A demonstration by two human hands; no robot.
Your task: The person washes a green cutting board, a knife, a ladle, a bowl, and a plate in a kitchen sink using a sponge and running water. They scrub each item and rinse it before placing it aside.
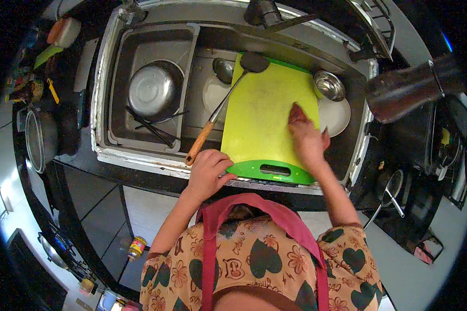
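Observation:
A lime-green cutting board (267, 111) with a darker green handle end lies across the sink. At its near left corner my left hand (208, 171) is closed, fingers curled against the edge. Over the right part of the board, my right hand (307, 140) presses down, fingers pointing away from me. Something dark reddish-brown (297, 113) shows at its fingertips; I cannot make out what it is. A spatula with a black head (255, 62) and wooden handle (200, 142) rests along the board's left side, its handle end just beyond my left hand.
An upturned metal pot (151, 92) and dark sticks (150, 127) occupy the sink's left tray. A ladle (223, 70) lies left of the board. To the right are a metal bowl (329, 85) and a white plate (336, 116). The tap (267, 15) stands behind.

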